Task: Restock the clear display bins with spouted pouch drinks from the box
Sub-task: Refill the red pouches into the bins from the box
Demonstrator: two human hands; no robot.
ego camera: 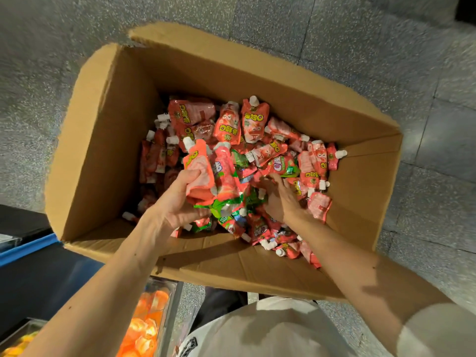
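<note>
The big brown box [108,150] sits on the grey speckled floor [386,60]; it is full of red pouch drinks [255,122] with white caps, piled up to its far wall; their yellow letters are too blurry to read; a few pouches are green. The left hand [177,202] grips a bunch of pouches [203,173] tight, over the middle of the box; the right hand [279,202] reaches into the pile near the right wall, and I cannot tell if it holds one. A clear bin [170,287] with orange packs stands past the box's near edge, beside a blue ledge [25,249].
</note>
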